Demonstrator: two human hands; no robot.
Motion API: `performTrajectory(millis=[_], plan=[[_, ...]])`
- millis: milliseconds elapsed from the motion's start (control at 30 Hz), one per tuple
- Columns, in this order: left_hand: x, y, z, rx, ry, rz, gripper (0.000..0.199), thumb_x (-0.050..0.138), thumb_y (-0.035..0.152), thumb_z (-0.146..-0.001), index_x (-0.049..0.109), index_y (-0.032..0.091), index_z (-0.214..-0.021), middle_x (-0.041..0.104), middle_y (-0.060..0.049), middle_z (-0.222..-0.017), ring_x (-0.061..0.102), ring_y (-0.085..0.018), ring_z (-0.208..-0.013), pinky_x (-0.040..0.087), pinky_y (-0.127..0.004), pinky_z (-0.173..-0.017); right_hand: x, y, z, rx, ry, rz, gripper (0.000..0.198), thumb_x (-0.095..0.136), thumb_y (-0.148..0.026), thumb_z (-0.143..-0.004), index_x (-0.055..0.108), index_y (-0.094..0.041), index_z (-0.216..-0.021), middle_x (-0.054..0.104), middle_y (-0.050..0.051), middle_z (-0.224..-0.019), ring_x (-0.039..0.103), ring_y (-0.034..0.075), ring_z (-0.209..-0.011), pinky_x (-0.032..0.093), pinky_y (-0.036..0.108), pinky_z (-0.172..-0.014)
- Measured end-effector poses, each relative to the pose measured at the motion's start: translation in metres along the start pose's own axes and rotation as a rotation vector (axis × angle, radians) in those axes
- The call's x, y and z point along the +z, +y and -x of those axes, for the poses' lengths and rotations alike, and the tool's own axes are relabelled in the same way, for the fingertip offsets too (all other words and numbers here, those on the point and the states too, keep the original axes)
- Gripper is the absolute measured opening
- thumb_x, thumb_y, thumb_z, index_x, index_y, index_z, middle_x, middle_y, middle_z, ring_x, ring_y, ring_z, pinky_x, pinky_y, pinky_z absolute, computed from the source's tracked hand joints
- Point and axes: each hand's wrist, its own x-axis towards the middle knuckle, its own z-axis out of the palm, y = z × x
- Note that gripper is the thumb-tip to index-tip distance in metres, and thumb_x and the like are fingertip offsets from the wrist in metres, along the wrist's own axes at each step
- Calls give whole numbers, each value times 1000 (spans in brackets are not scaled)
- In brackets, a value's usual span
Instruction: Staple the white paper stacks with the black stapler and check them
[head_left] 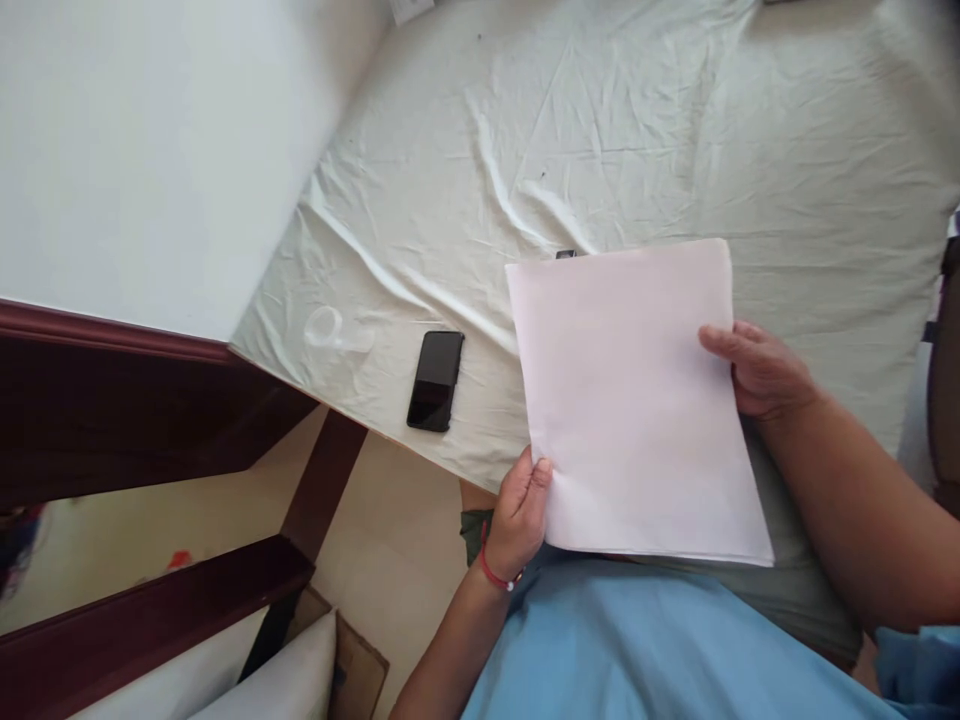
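Observation:
A stack of blank white paper sheets point(630, 400) is held up in front of my lap, slightly tilted. My left hand point(525, 505), with a red string bracelet at the wrist, grips the lower left edge, thumb on top. On the right edge, higher up, my right hand point(761, 370) is closed with its thumb lying across the front sheet. The fingers of both hands are mostly hidden behind the paper. Partly covered by the top edge of the stack is a small dark object point(566, 255), whose kind I cannot make out.
A black smartphone point(436, 381) lies on the pale sheet-covered surface point(420, 180), left of the paper. Beyond it is a clear plastic item with a round rim point(324, 327). Dark red wooden furniture point(150, 400) stands at the left, below a white wall point(135, 140).

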Motion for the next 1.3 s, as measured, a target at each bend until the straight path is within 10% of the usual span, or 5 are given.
performTrajectory(millis=[267, 567, 867, 1100, 1300], plan=[[-13, 27, -28, 66, -35, -55, 49, 68, 60, -91, 64, 19, -116, 75, -12, -118, 70, -25, -109, 55, -33, -91, 14, 8, 2, 99, -44, -35, 33, 93, -36, -71, 77, -23, -97, 82, 6, -92, 78, 26, -77, 68, 40, -69], [3, 39, -75, -183, -14, 342, 58, 93, 50, -65, 77, 12, -106, 81, -14, -106, 76, -33, -103, 59, -47, -97, 14, 12, 5, 124, -144, -24, 36, 91, -42, -72, 77, -23, -99, 81, 6, -93, 78, 26, -79, 66, 39, -69], [13, 32, -78, -135, -11, 402, 53, 94, 47, -64, 80, 14, -102, 82, -13, -106, 76, -32, -106, 59, -46, -100, 18, 13, -2, 6, -12, 102, 41, 82, -55, -80, 74, -23, -105, 79, 8, -92, 77, 26, -77, 64, 40, -68], [17, 39, -74, -168, -52, 395, 48, 95, 46, -64, 81, 14, -96, 83, -12, -97, 78, -29, -92, 61, -44, -91, 23, -15, 3, -825, 404, 963, 57, 66, -37, -93, 54, -26, -147, 61, 15, -145, 59, 36, -133, 52, 59, -108], [24, 43, -69, -192, -117, 398, 48, 95, 46, -64, 81, 13, -97, 82, -12, -96, 78, -29, -89, 61, -42, -87, 66, -51, 10, -960, 37, 1456, 42, 46, -27, -104, 59, -23, -144, 60, 12, -149, 46, 32, -148, 30, 62, -124]])
